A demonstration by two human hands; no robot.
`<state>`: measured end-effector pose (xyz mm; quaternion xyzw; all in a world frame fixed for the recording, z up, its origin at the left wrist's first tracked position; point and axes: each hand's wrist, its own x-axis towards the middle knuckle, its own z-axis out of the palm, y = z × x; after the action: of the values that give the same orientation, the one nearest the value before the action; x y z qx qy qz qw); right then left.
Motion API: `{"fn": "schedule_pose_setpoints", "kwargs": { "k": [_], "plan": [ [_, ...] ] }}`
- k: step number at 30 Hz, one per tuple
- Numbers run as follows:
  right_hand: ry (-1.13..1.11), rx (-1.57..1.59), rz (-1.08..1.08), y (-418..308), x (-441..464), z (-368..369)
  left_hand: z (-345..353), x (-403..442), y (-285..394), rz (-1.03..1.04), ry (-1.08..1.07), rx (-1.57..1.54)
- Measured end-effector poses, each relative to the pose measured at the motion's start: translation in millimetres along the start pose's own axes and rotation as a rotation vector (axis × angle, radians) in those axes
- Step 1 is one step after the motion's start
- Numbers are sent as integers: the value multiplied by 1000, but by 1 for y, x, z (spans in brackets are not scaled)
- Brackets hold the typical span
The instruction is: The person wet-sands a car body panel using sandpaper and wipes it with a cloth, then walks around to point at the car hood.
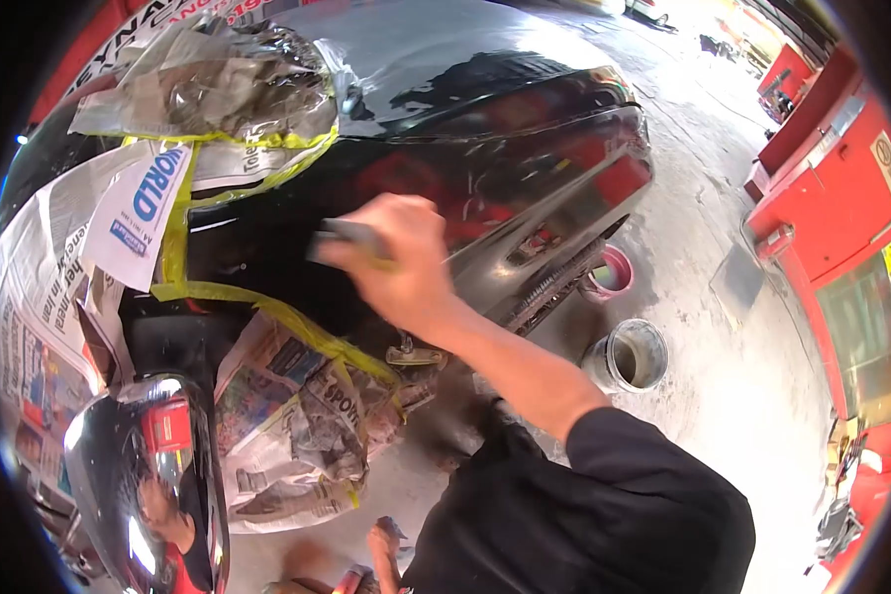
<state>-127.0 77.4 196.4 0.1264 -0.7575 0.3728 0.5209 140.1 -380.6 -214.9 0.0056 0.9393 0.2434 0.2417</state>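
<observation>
My right hand is closed on a grey pad, which lies against the glossy black car panel; hand and pad are blurred by motion. Low in the view, near my body, my left hand is closed round a small grey-blue item whose shape is unclear. Yellow-green masking tape edges the panel, holding newspaper on the left, with crumpled newspaper and clear plastic above. More newspaper hangs below, over the wheel area.
A glossy wing mirror stands out at the lower left. Right of the car, a pink bucket and a grey-white bucket sit on the concrete floor. A red cabinet stands at the far right.
</observation>
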Motion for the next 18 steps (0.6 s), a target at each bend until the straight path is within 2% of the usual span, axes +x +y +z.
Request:
{"fn": "schedule_pose_setpoints", "kwargs": {
  "k": [1,2,4,5,6,7,9,12,15,17,18],
  "plan": [
    [99,-127,96,2,-22,-21,-23,-2,29,62,31,23],
    [176,-86,293,6,-52,-40,-52,-4,64,96,-10,-10],
    [133,-16,712,17,-106,-93,-93,-1,123,167,-79,-92],
    [232,77,785,21,-131,-110,-87,12,113,166,-100,56],
    [165,-82,999,20,-156,-139,-100,16,133,175,-154,-4],
    [149,-200,1053,41,-200,-164,-126,13,169,185,-212,-63],
    [308,-197,1101,38,-236,-192,-163,10,225,226,-309,-184],
    [406,-157,1222,38,-266,-214,-189,19,281,548,-216,-242],
    [370,-142,1200,29,-253,-214,-235,14,369,779,-23,-307],
    [292,-205,1209,27,-245,-216,-250,13,407,714,59,-528],
    [247,-233,1212,27,-241,-216,-267,10,432,762,188,-497]
  ]
}}
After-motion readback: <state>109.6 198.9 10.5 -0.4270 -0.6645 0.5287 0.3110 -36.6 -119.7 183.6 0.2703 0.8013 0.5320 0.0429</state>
